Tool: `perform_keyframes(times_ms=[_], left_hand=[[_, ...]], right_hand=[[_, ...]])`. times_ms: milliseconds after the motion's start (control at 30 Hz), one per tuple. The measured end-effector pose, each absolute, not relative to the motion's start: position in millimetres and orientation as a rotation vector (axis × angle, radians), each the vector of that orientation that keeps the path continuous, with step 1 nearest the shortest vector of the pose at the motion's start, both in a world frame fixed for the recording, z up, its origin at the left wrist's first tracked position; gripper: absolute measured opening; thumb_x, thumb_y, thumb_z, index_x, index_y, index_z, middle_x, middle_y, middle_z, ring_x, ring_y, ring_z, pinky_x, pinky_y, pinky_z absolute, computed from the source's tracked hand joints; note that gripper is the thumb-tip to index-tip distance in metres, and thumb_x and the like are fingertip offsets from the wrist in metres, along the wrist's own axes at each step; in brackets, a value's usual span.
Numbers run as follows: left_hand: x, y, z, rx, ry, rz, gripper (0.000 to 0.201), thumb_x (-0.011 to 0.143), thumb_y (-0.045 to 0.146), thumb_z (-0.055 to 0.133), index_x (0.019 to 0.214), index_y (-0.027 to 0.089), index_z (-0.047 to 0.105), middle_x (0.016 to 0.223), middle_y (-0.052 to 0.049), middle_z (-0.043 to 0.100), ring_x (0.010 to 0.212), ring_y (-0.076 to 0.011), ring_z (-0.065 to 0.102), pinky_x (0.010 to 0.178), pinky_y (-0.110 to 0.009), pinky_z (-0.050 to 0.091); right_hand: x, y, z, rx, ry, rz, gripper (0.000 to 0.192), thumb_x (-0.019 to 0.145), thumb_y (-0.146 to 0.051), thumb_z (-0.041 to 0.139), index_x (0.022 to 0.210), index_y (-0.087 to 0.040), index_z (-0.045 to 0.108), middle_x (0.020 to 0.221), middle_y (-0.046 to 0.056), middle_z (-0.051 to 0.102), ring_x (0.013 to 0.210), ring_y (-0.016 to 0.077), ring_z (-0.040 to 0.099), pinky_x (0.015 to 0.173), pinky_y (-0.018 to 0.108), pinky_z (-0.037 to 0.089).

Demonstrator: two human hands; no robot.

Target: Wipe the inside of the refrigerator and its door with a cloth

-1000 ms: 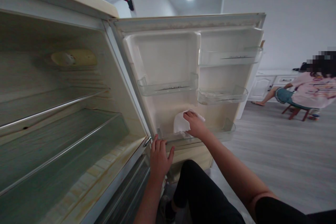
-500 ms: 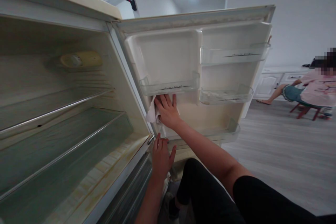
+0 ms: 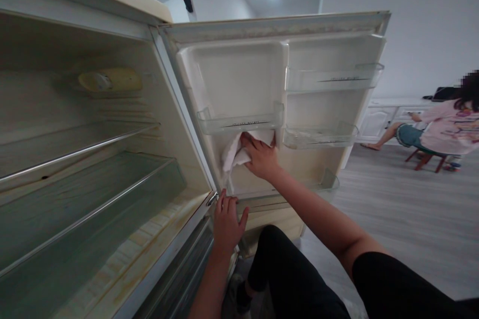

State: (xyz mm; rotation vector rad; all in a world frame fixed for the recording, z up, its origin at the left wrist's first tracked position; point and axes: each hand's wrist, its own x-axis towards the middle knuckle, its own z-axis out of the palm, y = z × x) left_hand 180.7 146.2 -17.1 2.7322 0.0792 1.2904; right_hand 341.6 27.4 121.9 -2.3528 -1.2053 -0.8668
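Observation:
A white cloth lies bunched under my right hand, which presses it against the inner panel of the open fridge door. That spot is just below a clear door shelf with dark lettering. My left hand rests with its fingers apart by the hinge side of the door, near the left end of the lower door shelf, and holds nothing. Part of the cloth is hidden behind the right hand's fingers.
Left of the door is the fridge interior with glass shelves, a yellowed lamp cover and brownish stains along the front edge. Two more clear door shelves sit at right. A person sits on a low stool beyond the door.
My right hand has slid right along the door panel, drawing the cloth with it and spreading it wider. My left hand has stayed by the hinge side.

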Motion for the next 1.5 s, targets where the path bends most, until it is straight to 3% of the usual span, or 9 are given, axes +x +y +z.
perform_keyframes(times_ms=[133,233,333,433,533,700,1000,1267,1500], left_hand=[[180.7,146.4,-18.1,2.727,0.089,1.282,0.027,0.094,0.041,0.062,0.109,0.018,0.059,0.108,-0.013,0.066,0.143,-0.0366,0.045,0.113,-0.053,0.045],[181.6,147.3,-19.4,2.739,0.088,1.282,0.028,0.094,0.041,0.062,0.11,0.018,0.059,0.109,-0.013,0.067,0.143,-0.0372,0.045,0.113,-0.053,0.045],[183.4,147.9,-20.8,2.739,0.082,1.298,0.03,0.094,0.042,0.062,0.11,0.017,0.059,0.109,-0.014,0.067,0.141,-0.0376,0.046,0.112,-0.053,0.046],[185.3,148.0,-22.1,2.717,0.077,1.313,0.031,0.093,0.043,0.062,0.109,0.017,0.06,0.108,-0.015,0.067,0.141,-0.0375,0.046,0.112,-0.053,0.046],[186.4,147.9,-23.3,2.721,0.092,1.302,0.03,0.093,0.043,0.062,0.108,0.016,0.061,0.107,-0.015,0.066,0.141,-0.0379,0.046,0.112,-0.053,0.045],[185.7,147.1,-22.8,2.754,0.12,1.293,0.033,0.094,0.044,0.06,0.111,0.016,0.06,0.109,-0.014,0.065,0.132,-0.0389,0.051,0.11,-0.055,0.046],[181.7,148.8,-18.5,2.738,0.081,1.27,0.03,0.094,0.041,0.06,0.113,0.018,0.059,0.112,-0.014,0.067,0.142,-0.037,0.046,0.113,-0.054,0.045],[181.7,147.4,-18.7,2.742,0.097,1.263,0.03,0.094,0.043,0.062,0.111,0.018,0.059,0.11,-0.014,0.067,0.141,-0.0371,0.046,0.112,-0.053,0.046],[185.8,146.5,-21.5,2.737,0.088,1.283,0.029,0.094,0.042,0.063,0.11,0.018,0.058,0.107,-0.013,0.066,0.142,-0.0375,0.046,0.114,-0.053,0.044]], right_hand=[[336.5,25.5,109.9,-2.456,-1.048,-0.918,0.077,0.087,-0.031,0.065,0.158,-0.014,0.041,0.17,0.021,0.019,0.151,0.0401,0.03,0.119,0.058,0.027],[319.4,22.2,82.4,-2.539,-1.019,-0.876,0.079,0.08,-0.026,0.07,0.152,-0.004,0.045,0.169,0.027,0.017,0.155,0.0428,0.016,0.12,0.058,0.025],[300.9,18.3,68.5,-2.561,-0.991,-0.823,0.069,0.079,-0.028,0.071,0.142,-0.006,0.055,0.161,0.029,0.031,0.146,0.0445,0.031,0.114,0.056,0.033],[295.0,21.9,73.0,-2.569,-0.988,-0.707,0.048,0.081,-0.027,0.067,0.125,-0.012,0.064,0.141,0.024,0.052,0.125,0.0395,0.051,0.102,0.053,0.045],[303.4,37.0,80.5,-2.529,-1.185,-0.46,0.036,0.084,-0.025,0.062,0.117,-0.011,0.067,0.129,0.021,0.059,0.121,0.0351,0.054,0.098,0.046,0.049],[320.7,67.6,78.2,-2.359,-1.524,0.14,0.037,0.091,-0.014,0.051,0.125,-0.009,0.065,0.127,0.016,0.069,0.116,0.0231,0.063,0.099,0.031,0.049],[342.5,45.2,75.6,-2.559,-1.528,0.298,0.035,0.096,-0.022,0.049,0.116,-0.013,0.077,0.123,0.015,0.074,0.113,0.0246,0.071,0.09,0.029,0.052],[371.1,-38.0,97.3,-2.771,-1.116,0.111,0.038,0.096,-0.02,0.047,0.118,-0.011,0.076,0.128,0.018,0.071,0.119,0.0289,0.068,0.095,0.034,0.052],[382.8,-107.0,125.5,-2.811,-0.539,-0.572,0.04,0.1,-0.029,0.042,0.12,-0.01,0.072,0.121,0.022,0.071,0.113,0.0338,0.067,0.097,0.041,0.049]])
